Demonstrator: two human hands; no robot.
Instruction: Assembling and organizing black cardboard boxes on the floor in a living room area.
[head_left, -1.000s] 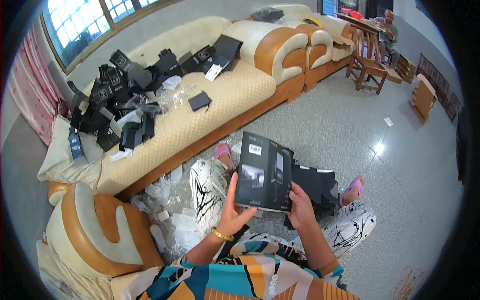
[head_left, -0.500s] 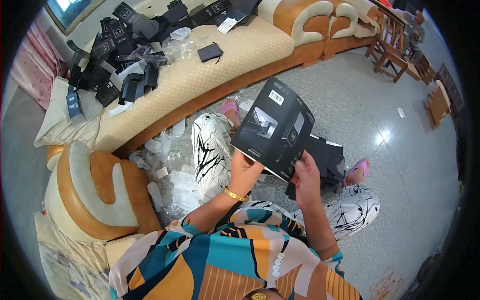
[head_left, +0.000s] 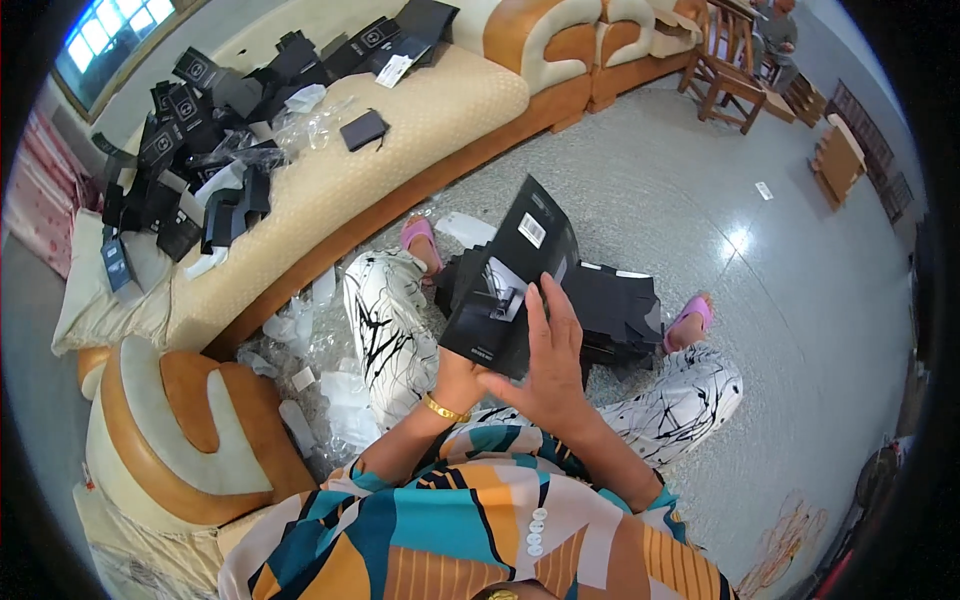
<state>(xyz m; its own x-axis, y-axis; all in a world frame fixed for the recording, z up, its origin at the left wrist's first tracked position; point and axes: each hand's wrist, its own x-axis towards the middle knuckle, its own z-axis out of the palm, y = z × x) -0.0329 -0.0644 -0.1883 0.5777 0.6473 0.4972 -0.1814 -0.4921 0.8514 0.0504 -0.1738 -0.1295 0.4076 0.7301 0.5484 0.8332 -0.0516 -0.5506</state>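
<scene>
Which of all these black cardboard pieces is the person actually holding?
The folded black printed piece with the white barcode label, its lower end in the left hand; the others lie heaped on the sofa or piled between the feet.

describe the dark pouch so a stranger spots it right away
Find the long cream sofa. On its seat, right of the heaped black boxes, lies a small dark pouch. It sits apart from them, with a thin cord trailing from one corner.

Patterned top, gold bracelet, black-streaked trousers, pink sandals
</scene>
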